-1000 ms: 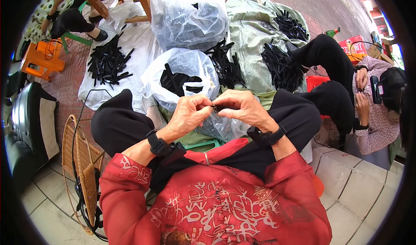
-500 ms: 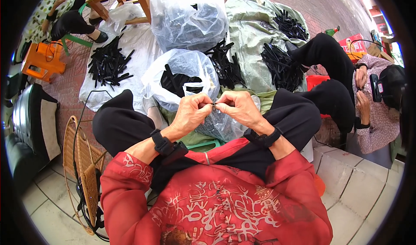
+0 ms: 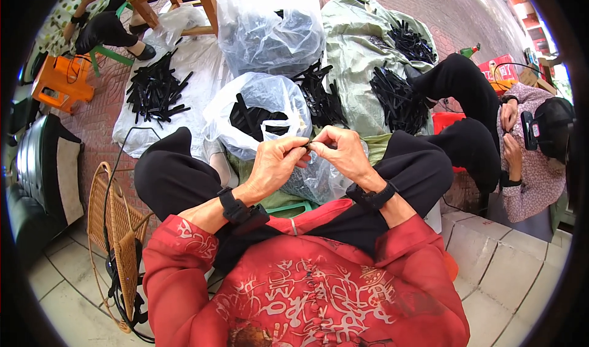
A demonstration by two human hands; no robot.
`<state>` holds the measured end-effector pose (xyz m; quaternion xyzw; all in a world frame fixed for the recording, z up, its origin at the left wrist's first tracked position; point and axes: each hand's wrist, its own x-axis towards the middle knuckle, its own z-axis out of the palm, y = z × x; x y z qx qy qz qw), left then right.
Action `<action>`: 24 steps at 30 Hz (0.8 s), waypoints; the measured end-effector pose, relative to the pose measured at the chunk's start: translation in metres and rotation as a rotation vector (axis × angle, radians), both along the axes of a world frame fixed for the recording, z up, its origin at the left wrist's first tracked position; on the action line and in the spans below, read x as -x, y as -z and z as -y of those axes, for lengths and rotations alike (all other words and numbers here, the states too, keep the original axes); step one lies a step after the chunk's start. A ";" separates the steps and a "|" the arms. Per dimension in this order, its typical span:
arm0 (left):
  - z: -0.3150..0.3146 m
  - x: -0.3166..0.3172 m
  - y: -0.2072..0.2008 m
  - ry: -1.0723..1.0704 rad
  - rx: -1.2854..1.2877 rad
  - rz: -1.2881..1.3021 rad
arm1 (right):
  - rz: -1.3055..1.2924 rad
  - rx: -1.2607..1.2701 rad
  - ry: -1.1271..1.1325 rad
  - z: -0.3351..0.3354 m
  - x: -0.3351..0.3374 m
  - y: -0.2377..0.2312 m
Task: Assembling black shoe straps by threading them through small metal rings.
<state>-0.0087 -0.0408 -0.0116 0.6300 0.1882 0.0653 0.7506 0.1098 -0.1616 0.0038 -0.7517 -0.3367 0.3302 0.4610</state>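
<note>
Over my lap, my left hand (image 3: 274,163) and my right hand (image 3: 343,155) meet fingertip to fingertip. Both pinch a tiny dark piece (image 3: 308,145), mostly covered by the fingers, so its kind cannot be made out. Just beyond them is an open white plastic bag (image 3: 218,115) holding black strips (image 3: 248,121). Below and behind my hands, partly hidden by them, lies a clear plastic bag (image 3: 319,184) with small dark contents.
Piles of black strips (image 3: 153,92) lie on white and green sheets (image 3: 353,46). A large clear bag (image 3: 270,40) stands behind. A co-worker (image 3: 531,132) sits at right, another person (image 3: 104,31) at far left. A wicker chair (image 3: 126,255) and orange stool (image 3: 61,83) are left.
My left fingers have shifted slightly around the small piece, and the piece now shows less between the fingertips. The view has tilted a little; the bags and piles stay put.
</note>
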 end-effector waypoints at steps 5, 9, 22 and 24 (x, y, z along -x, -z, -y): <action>-0.021 -0.005 -0.013 0.148 0.722 0.024 | -0.670 -0.068 -0.023 0.004 -0.014 -0.001; -0.020 -0.008 -0.005 0.149 0.584 0.085 | -0.851 -0.197 -0.021 0.003 -0.011 0.002; -0.015 -0.007 -0.008 0.010 0.145 0.030 | -0.615 -0.202 -0.069 0.000 -0.007 -0.002; -0.016 -0.007 -0.012 -0.007 0.115 0.041 | -0.443 -0.171 -0.068 0.003 -0.009 0.001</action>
